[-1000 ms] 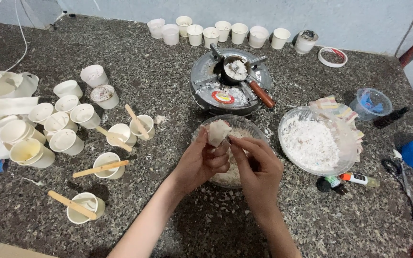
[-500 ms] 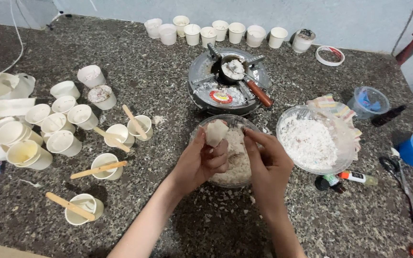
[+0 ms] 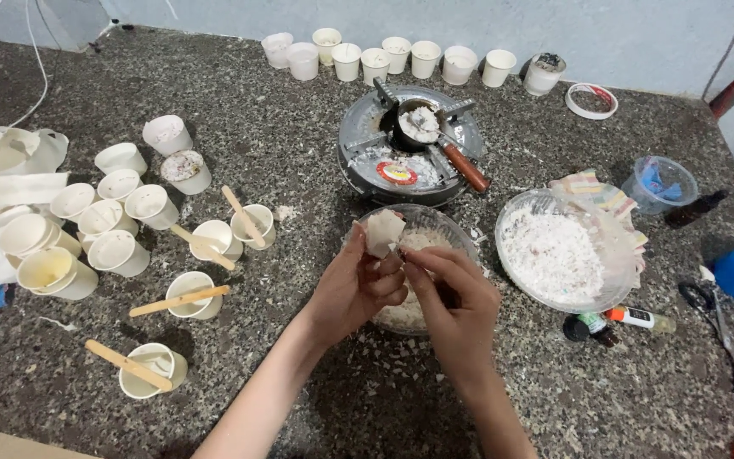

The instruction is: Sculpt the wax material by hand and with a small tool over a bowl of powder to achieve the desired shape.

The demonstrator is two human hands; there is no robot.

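Both hands meet right over the clear glass bowl of white flakes [image 3: 456, 240] on the speckled granite counter [image 3: 367, 399]. The left hand [image 3: 352, 287] is pinched on a pale white waxy chunk [image 3: 382, 231], holding it up, and the right hand [image 3: 456, 302] has its fingertips curled in against the left's, though whether it grips the chunk too I can't tell. At 9 o'clock sits a cluster of white paper cups [image 3: 116, 225], some with flat wooden sticks [image 3: 178, 301]. At 3 o'clock there's a bigger clear bowl of flakes [image 3: 554, 251]. At 12 o'clock, a round metal burner [image 3: 375, 153] carries a small wooden-handled pot [image 3: 422, 123].
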